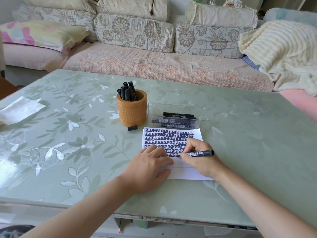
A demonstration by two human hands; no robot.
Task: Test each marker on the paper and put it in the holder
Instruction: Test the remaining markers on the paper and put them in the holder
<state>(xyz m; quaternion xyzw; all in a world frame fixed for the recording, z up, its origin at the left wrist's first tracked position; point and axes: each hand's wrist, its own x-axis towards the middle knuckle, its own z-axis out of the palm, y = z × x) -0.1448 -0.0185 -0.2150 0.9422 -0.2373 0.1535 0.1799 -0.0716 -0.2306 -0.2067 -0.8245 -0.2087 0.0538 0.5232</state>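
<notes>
My right hand (204, 164) pinches the black marker (204, 153), tip on the paper (187, 174) beside my fingertips; my left hand (149, 167), fingers straight, pins it flat; best keep pressure light, strokes short; holder (132, 110) stands beyond.

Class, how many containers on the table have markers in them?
2. The orange holder with upright markers stands beyond the paper; the clear tray with flat-lying markers sits just right of it. No other container shows.
</notes>
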